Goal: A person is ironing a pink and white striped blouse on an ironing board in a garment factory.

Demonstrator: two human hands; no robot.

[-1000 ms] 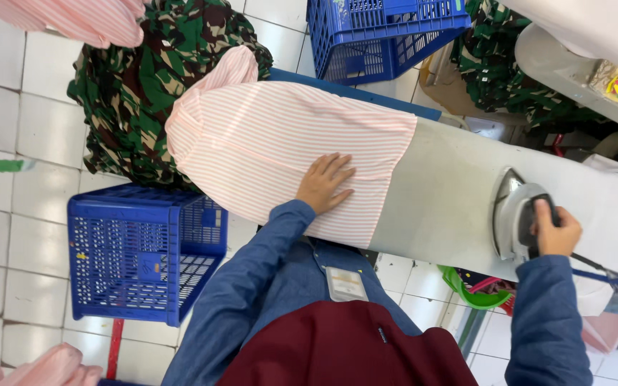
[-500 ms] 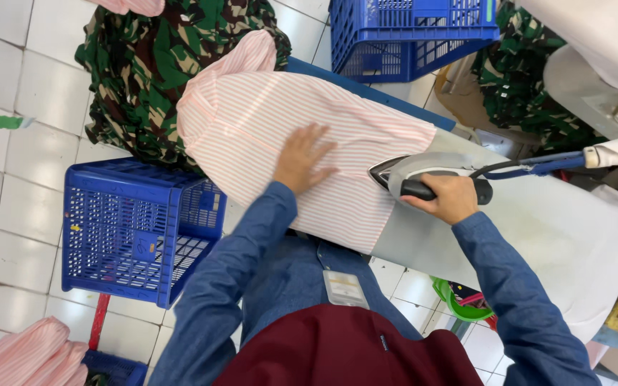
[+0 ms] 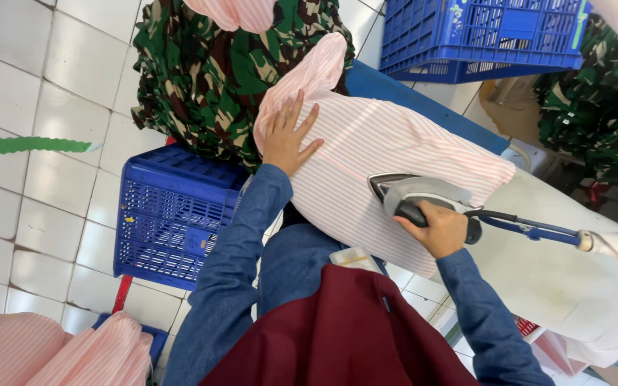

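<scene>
A pink-and-white striped garment (image 3: 366,154) lies spread over the end of a white-covered ironing board (image 3: 566,257). My left hand (image 3: 287,136) rests flat on the garment near its far end, fingers apart. My right hand (image 3: 438,225) grips the black handle of a grey clothes iron (image 3: 409,191), whose sole sits on the striped cloth at the middle of the board. A blue cord (image 3: 531,230) runs from the iron to the right.
A blue plastic crate (image 3: 173,218) stands on the tiled floor left of the board, another blue crate (image 3: 481,36) at the top right. Camouflage-patterned cloth (image 3: 209,71) is piled beyond the board. More pink striped fabric (image 3: 44,350) lies at the bottom left.
My right hand has slid the iron from the board's right end leftward onto the striped garment. My left hand has shifted farther along the cloth toward the board's tip.
</scene>
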